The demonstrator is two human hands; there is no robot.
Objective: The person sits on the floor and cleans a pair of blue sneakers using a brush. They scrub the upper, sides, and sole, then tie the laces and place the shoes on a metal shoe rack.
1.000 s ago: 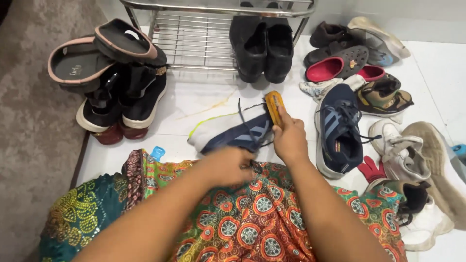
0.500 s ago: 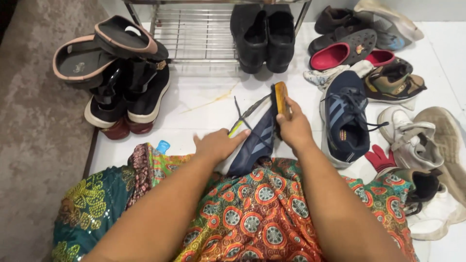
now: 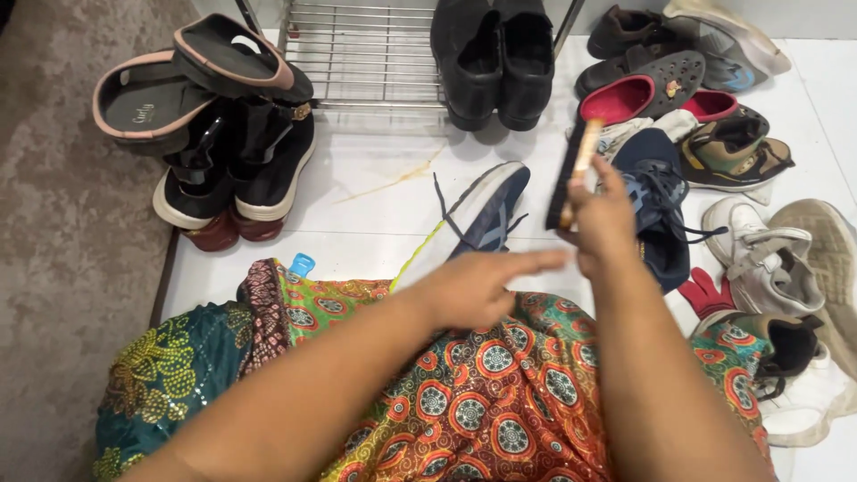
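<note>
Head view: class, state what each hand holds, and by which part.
Right hand grips a wooden brush by its lower end. Left hand holds nothing, flat above the blue sneaker.

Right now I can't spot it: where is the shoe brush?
In the head view, right of centre: the brush is upright in the right hand, between the navy sneaker and the blue laced sneaker.

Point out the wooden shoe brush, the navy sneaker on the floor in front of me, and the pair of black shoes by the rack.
wooden shoe brush (image 3: 578, 161), head view, on the wooden back
navy sneaker (image 3: 489, 210), head view, on its side panel
pair of black shoes (image 3: 493, 62), head view, between the two openings
</note>
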